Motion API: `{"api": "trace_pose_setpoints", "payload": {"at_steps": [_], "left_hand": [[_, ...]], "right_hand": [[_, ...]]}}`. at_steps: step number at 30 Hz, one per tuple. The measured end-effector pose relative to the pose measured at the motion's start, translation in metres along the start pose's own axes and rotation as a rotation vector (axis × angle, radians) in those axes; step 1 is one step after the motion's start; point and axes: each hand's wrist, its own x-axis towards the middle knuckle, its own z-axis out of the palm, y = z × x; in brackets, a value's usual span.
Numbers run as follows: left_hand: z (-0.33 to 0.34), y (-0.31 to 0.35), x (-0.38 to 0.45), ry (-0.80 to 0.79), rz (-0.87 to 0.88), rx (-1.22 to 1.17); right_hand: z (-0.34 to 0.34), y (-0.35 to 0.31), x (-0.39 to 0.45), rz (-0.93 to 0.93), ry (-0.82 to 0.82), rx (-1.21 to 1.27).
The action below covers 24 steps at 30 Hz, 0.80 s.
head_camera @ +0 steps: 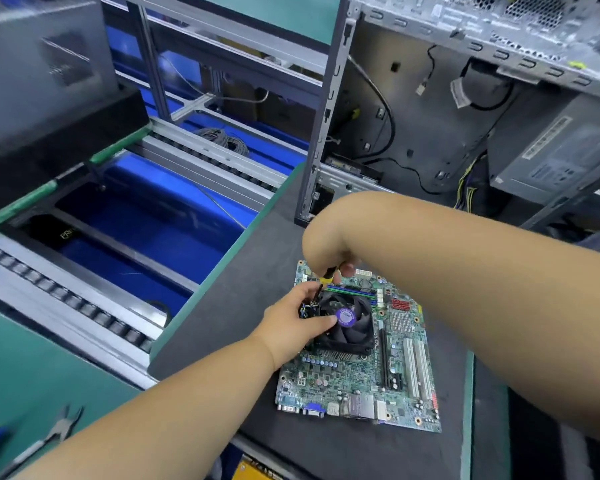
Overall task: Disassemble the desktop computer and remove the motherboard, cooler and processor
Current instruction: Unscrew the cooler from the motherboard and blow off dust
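Hidden: your right hand (329, 258) is bent away from the camera, so most of its fingers are out of sight behind your wrist; the processor cannot be seen under the cooler.
Hard to make out: the screwdriver (326, 276) shows only a short yellow-and-black piece of handle and a thin shaft; where its tip lands is unclear. The top left of the view is blurred.
Right hand: you are grasping the screwdriver, pointing it down at the cooler's far left corner.
Left hand: your left hand (297, 322) grips the cooler (347, 323) from its left side, thumb lying across the fan toward the purple round label.
Motherboard: the motherboard (357, 368) lies flat on the dark mat (243, 306), near the mat's right edge, ports facing you. It is green, with white slots on the right and red connectors behind them.
Cooler: black fan on metal fins, sitting on the board's far left part.
Case: the open case (430, 126) stands at the mat's far edge, loose cables hanging inside.
Pliers: the pliers (61, 426) lie on the green tabletop (49, 375), near its lower left corner.
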Motion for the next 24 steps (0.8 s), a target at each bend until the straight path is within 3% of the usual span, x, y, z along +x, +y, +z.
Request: {"api": "trace_pose_setpoints", "payload": {"at_steps": [3,6,8,10,14,18,21,24], "left_hand": [[0.010,0.005,0.001,0.122,-0.097,-0.017],[0.026,0.014,0.001,0.312,-0.131,0.206],[0.035,0.015,0.002,0.448,-0.115,0.268],[0.039,0.013,0.001,0.528,-0.145,0.229],[0.038,0.012,-0.004,0.525,-0.220,0.211],[0.033,0.016,-0.003,0.450,-0.236,0.219],[0.033,0.019,-0.003,0.438,-0.239,0.253],[0.035,0.019,-0.001,0.454,-0.256,0.273]], "right_hand": [[0.001,0.006,0.004,-0.015,-0.037,0.073],[0.002,0.009,0.008,-0.068,-0.036,0.043],[0.006,0.004,0.006,-0.073,0.008,-0.118],[0.010,0.002,0.002,-0.121,0.150,-0.370],[0.022,0.011,-0.008,-0.256,0.406,-0.606],[0.021,0.017,-0.013,-0.401,0.441,-0.818],[0.021,0.022,-0.012,-0.372,0.436,-0.718],[0.019,0.017,-0.009,-0.172,0.386,-0.372]]}}
